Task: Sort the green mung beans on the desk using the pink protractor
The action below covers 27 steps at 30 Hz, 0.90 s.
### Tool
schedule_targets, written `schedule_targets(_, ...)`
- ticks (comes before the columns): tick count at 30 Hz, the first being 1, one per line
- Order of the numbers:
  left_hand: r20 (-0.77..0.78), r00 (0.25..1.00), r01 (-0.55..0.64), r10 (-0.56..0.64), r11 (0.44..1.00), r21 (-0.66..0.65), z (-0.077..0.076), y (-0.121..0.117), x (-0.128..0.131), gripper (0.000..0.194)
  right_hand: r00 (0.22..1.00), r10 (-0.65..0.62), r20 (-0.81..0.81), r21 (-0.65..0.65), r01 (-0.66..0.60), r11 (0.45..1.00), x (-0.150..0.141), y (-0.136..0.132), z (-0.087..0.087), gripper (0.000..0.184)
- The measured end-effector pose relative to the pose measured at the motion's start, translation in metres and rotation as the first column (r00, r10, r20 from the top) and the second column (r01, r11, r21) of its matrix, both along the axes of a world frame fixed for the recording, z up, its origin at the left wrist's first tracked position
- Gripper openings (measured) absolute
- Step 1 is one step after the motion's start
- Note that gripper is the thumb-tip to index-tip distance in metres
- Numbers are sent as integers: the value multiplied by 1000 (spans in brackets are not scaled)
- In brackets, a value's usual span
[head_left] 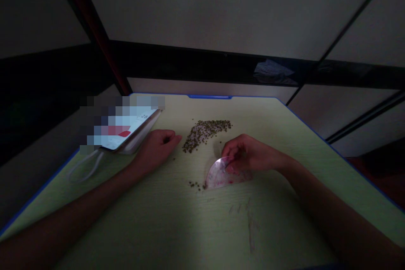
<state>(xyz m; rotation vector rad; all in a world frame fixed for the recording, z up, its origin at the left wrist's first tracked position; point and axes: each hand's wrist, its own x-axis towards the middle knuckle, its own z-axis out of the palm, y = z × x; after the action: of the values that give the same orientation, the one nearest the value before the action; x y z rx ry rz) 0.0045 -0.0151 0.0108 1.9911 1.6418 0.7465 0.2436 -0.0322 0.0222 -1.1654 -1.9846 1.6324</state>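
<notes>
My right hand (242, 154) holds a clear half-round protractor (221, 175), fingers and thumb pinching its upper part. The straight edge of the protractor faces me, and its left corner touches a few loose small dark greenish-brown beans (198, 185). Farther back, a spread patch of the same beans (205, 133) lies on the tabletop. To the left of that patch my left hand (161, 145) rests in a loose fist, thumb along the curled fingers. No object shows in it.
A phone with a lit screen (126, 128), partly blurred out, leans on a pale support at the left, with a white strap loop (85, 168) beside it. The pale wood-grain table (190, 228) has a blue edge. Behind stand cabinet panels (202, 17) with crumpled cloth-like material (274, 71) in a dark gap.
</notes>
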Motion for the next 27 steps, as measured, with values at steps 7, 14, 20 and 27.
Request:
schedule_targets(7, 6, 1000, 6, -6, 1000, 14, 1, -1, 1, 34, 997, -76, 22, 39, 75, 996, 8, 7, -1, 17)
schedule_targets(14, 3, 1000, 19, -19, 1000, 9, -2, 1, 0, 34, 998, -61, 1, -4, 61, 998, -1, 2, -1, 17)
schedule_targets(20, 13, 1000, 18, -18, 1000, -4, -1, 0, -1, 34, 996, -84, 12, 10, 84, 996, -4, 1, 0, 17)
schedule_targets(27, 7, 1000, 15, -15, 1000, -5, -1, 0, 0, 34, 988, -157, -4, 20, 157, 987, -6, 0, 3, 15)
